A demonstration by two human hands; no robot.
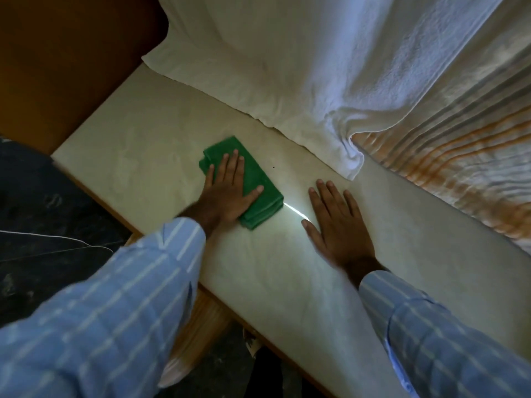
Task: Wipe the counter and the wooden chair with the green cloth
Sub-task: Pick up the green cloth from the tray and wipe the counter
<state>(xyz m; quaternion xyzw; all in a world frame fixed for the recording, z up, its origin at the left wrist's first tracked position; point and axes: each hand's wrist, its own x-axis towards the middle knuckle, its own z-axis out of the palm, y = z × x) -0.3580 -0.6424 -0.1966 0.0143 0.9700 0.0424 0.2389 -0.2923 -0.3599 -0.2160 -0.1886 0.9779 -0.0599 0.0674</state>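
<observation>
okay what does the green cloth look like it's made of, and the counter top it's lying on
Green cloth: looks like soft microfibre or terry, matte and slightly fuzzy, folded into thick layers with stitched edges. Counter: seems polished pale stone, perhaps marble, given faint cloudy mottling and a bright streak of reflected light; laminate can't be ruled out.

the green cloth (257, 179) is folded into a thick rectangle, several layers showing at its near edge, lying flat and slantwise on the pale, faintly mottled counter (138, 130), toward the middle of its surface.

White towel (287, 67) – striped curtain (459, 145) w/ orange bands
</observation>
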